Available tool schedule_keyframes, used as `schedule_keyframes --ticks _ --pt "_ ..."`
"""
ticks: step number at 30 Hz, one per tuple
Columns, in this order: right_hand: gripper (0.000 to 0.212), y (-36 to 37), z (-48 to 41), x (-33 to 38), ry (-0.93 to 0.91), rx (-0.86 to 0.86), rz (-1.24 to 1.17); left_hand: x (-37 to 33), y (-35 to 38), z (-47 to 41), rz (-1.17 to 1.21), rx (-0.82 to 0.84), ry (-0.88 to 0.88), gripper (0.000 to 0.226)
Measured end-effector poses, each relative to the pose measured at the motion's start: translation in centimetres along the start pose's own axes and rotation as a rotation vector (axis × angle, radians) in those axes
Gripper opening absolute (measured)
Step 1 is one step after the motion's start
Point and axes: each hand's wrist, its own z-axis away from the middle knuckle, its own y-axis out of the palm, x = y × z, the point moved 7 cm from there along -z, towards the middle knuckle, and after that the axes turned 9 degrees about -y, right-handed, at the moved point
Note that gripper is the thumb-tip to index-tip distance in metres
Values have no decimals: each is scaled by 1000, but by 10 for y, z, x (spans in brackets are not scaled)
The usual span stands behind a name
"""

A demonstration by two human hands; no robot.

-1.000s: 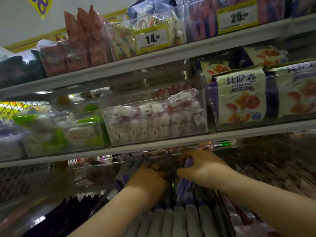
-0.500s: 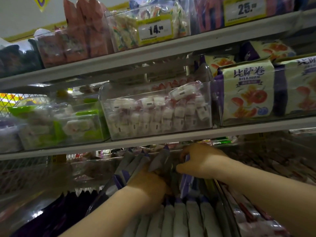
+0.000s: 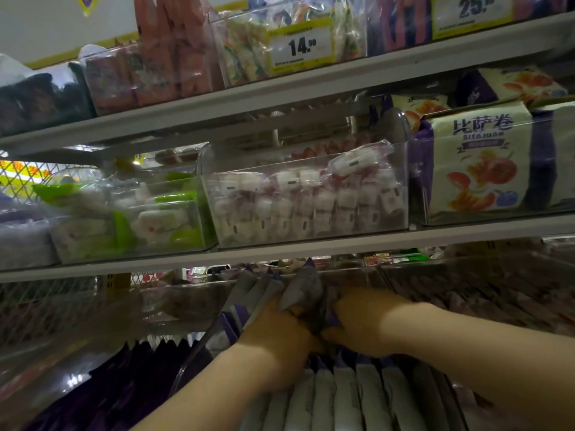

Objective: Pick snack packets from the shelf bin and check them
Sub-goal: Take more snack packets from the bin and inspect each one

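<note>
Grey shelf (image 3: pixel 311 247); clear bin (image 3: pixel 199 343) of packets (image 3: pixel 345 396)

Dim, soft-focus view; lower shelf shadowed; edges bowed by the wide lens.

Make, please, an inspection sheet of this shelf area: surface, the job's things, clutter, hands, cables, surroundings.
Surface: a grey shelf runs above the clear bin being worked in.
Job's things: grey and purple snack packets stand on edge in rows in the bin; a few are raised and fanned out.
Clutter: dark purple packets lie left of the bin.
Hands: the left hand grips the raised packets; the right hand is close beside it, fingers curled round a packet.
Cables: nothing seen.
Surroundings: the upper shelves hold bins of white sweets and green packs; a price tag reads 14.
</note>
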Motion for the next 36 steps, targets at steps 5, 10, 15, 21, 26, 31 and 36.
schedule_keyframes --ticks 5,10,15,21,26,31,36 --pt "41 3 16 -2 10 146 124 -6 1 5 -185 89 120 46" --pt "36 16 10 -2 -2 319 155 -5 4 4 -167 82 132 46" --pt "34 32 7 1 -57 520 144 -3 8 7 -172 93 122 44" --pt "32 16 6 1 -135 394 43 -5 -4 1 -31 84 38 36" --pt "27 -18 28 -41 -27 -19 -129 -1 -18 3 126 12 0 34" --pt "34 -10 46 -70 62 -102 -156 -35 -31 1 195 -103 142 33" --pt "31 -6 52 -70 51 -157 -230 -66 -33 -8 122 -157 229 26"
